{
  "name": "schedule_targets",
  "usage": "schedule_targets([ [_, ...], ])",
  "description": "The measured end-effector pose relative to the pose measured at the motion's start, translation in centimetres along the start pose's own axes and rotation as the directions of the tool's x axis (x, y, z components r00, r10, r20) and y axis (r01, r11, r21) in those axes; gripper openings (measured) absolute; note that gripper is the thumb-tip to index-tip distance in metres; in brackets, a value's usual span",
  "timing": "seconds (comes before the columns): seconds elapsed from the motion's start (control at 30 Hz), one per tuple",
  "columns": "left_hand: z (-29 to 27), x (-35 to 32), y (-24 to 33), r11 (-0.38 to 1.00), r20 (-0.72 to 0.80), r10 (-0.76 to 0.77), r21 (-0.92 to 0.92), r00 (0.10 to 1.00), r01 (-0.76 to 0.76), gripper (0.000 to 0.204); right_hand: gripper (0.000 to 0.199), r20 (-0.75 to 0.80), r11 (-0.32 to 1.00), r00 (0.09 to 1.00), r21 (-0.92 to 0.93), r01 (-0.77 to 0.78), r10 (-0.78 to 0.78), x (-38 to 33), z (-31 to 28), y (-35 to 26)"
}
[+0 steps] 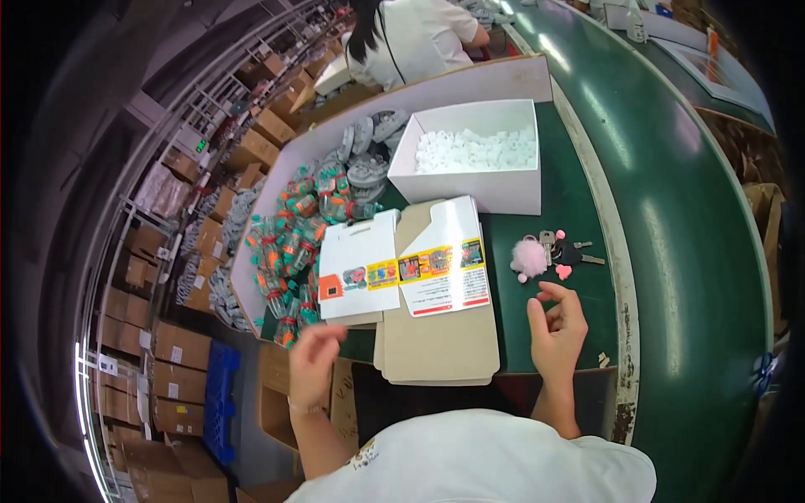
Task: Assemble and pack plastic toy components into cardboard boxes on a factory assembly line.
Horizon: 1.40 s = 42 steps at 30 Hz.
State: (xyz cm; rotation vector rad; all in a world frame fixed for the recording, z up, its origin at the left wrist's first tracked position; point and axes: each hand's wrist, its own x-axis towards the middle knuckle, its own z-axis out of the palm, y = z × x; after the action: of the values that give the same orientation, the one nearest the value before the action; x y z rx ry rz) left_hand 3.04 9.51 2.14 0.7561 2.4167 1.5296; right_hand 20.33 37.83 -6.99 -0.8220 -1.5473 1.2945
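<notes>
A flat, unfolded cardboard box (440, 339), brown-grey inside with glossy white printed panels, lies on the green table and juts past its front edge. Left of its near part is my left hand (312, 362), its fingers curled closed with nothing visible in them. My right hand (559, 335) is raised to the right of the cardboard, thumb and forefinger apart, holding nothing. Just beyond it rests a bunch of keys (549, 247) with a pink fluffy pompom (529, 258). Neither hand touches the cardboard.
Clear bottles with orange and green parts (289, 243) are heaped at the left, grey round plastic parts (369, 172) behind them. A white box (470, 184) holds many small white pieces. A long green surface (662, 251) runs along the right. Someone in white (419, 42) sits beyond the divider.
</notes>
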Motion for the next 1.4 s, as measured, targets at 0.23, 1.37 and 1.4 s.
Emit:
schedule_targets([
  [0.23,0.0,9.2,-4.3,0.761,-0.282,0.276,0.648,0.919,-0.030,0.048,0.022,0.035,0.991,0.999,-0.131,0.006,-0.001,0.1,0.2,0.3],
  [1.37,-7.0,14.1,-6.9,0.649,0.210,0.275,-0.760,0.938,-0.020,0.034,0.028,0.372,0.257,0.715,-0.753,0.605,-0.593,13.7,11.3,-6.3],
  [1.4,-7.1,13.9,-6.4,0.647,0.194,0.282,-0.761,0.940,-0.037,0.034,0.028,0.301,0.281,0.603,-0.675,0.682,-0.739,12.7,11.7,-7.8],
])
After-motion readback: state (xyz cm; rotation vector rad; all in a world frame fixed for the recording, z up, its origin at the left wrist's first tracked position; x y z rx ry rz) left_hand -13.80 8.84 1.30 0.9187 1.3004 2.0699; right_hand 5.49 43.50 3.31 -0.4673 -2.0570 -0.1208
